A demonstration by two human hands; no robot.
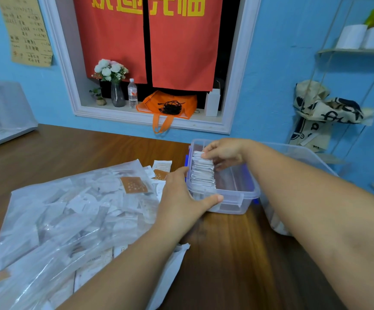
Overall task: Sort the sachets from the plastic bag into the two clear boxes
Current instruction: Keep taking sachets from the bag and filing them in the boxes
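The left hand [181,198] clasps the near left corner of the smaller clear box [237,198]. Its thumb lies along the front wall and its fingers [177,173] wrap the side wall, most likely to stop the light box sliding on the bench [226,253].

The right hand [223,152] reaches in from above at the far end. Its fingers [206,154] are pressed together, pinching the top edges of the row of sachets [202,175]. The row stands on edge against the left wall, running from the right fingers back towards the left thumb. The pinch probably squares the pack and holds it upright, so that more will fit.

Right of the right fingers the box floor is bare. Beyond that forearm stands the larger clear box [311,157]; its contents cannot be made out.

Left of the left fingers the plastic bag [58,220] lies flat on the bench, full of mixed packets, with a few loose sachets [162,165] at its mouth, so most sorting appears undone.
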